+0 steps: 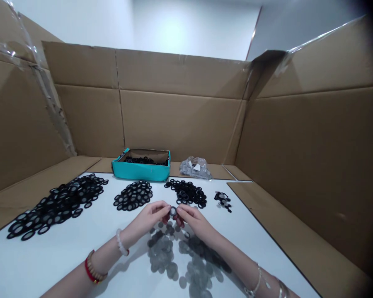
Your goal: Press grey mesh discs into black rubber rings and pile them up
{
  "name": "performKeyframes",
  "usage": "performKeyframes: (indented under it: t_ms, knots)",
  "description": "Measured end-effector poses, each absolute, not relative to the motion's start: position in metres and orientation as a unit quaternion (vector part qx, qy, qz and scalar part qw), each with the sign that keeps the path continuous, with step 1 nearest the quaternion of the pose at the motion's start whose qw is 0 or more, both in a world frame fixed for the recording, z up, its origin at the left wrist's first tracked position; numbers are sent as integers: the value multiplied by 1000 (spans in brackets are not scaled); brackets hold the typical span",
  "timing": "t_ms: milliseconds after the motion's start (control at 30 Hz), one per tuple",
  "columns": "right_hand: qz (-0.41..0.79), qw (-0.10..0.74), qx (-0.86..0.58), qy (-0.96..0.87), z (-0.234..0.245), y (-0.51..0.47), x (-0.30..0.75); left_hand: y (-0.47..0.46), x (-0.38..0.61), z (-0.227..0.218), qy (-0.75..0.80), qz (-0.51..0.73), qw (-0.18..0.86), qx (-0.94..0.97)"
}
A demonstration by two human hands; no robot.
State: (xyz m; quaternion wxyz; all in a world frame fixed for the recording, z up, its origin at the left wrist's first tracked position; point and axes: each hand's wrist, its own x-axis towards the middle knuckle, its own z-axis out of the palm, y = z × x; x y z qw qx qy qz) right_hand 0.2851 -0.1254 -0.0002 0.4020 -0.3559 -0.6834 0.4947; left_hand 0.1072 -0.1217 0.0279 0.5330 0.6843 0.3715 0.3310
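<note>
Between the fingertips of both hands, above the white table, is a small dark ring with a greyish middle. My left hand pinches its left edge, and my right hand pinches its right edge. Loose translucent grey discs lie just below the hands. A second spread of grey discs reaches toward the near edge, partly under my right forearm. Beyond the hands are a rounded heap of black rings with grey centres and a heap of black rings.
A long heap of black rings with pale centres spreads along the left. At the right is a small cluster of rings and discs. Behind stand a teal box holding black rings and a clear plastic bag. Cardboard walls enclose the table.
</note>
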Motion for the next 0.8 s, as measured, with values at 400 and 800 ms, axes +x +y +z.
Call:
performKeyframes:
  t_ms: [400,800]
  knots:
    - [515,426,-377,-641,-11,-124,277,-133,113,19,379,333,308,807]
    - [504,457,-382,-625,-7,-130,278,-136,114,22,374,339,249,827]
